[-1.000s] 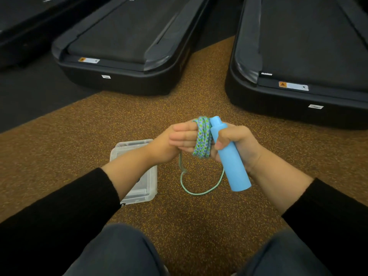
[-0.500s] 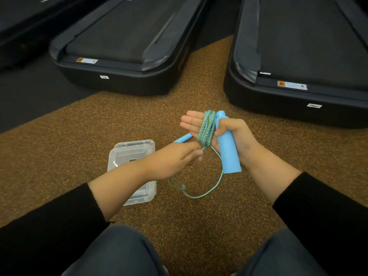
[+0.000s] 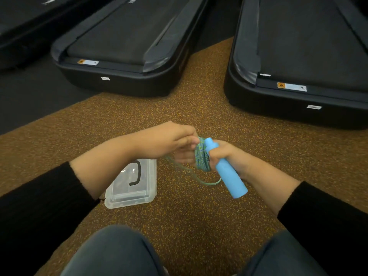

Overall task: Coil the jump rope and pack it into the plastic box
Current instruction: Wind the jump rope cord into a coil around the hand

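Observation:
My right hand (image 3: pixel 225 156) grips a light blue jump rope handle (image 3: pixel 227 172), tilted down to the right. Several turns of green-blue braided rope (image 3: pixel 202 156) are wound around that hand's fingers, beside the handle. My left hand (image 3: pixel 169 139) is above and left of the coil, fingers closed on the rope's free part. A slack loop of rope (image 3: pixel 207 183) hangs below the hands. The second handle is hidden. The clear plastic box (image 3: pixel 133 196), lid on with a black handle, lies on the floor below my left forearm.
Brown speckled rubber floor (image 3: pixel 189 216) lies under the hands. Two black treadmill decks stand ahead, one at the centre left (image 3: pixel 119 76) and one at the right (image 3: pixel 298 96). My knees in jeans fill the bottom edge.
My left hand rose from below the coil to above it, carrying the rope over my right hand. The hanging loop grew shorter. The second handle, seen half a second ago, is out of sight.

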